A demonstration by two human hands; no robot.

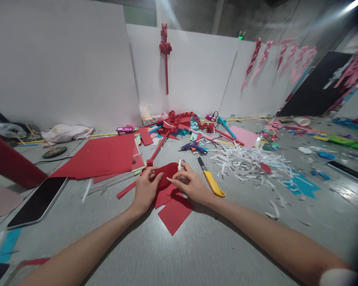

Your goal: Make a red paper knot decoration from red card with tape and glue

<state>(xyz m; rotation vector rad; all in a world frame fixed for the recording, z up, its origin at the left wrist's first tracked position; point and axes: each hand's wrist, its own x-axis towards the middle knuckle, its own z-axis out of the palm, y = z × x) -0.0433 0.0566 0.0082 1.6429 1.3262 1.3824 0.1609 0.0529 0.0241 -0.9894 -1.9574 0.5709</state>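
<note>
My left hand is closed on the edge of a curved piece of red paper, thumb in front. In my right hand, thumb and fingertips pinch a short white strip of tape close against that paper. A thin white tape roll sits around the right fingers, partly hidden by them. Beneath both hands lie more red paper pieces, one a flat square. A yellow utility knife rests just right of my right hand. Behind the left hand is a thin red paper stick.
Large red sheets and a phone lie at left. A blue glue gun is ahead. White paper shreds surround another tape roll at right. Red paper decorations hang on the white panel behind.
</note>
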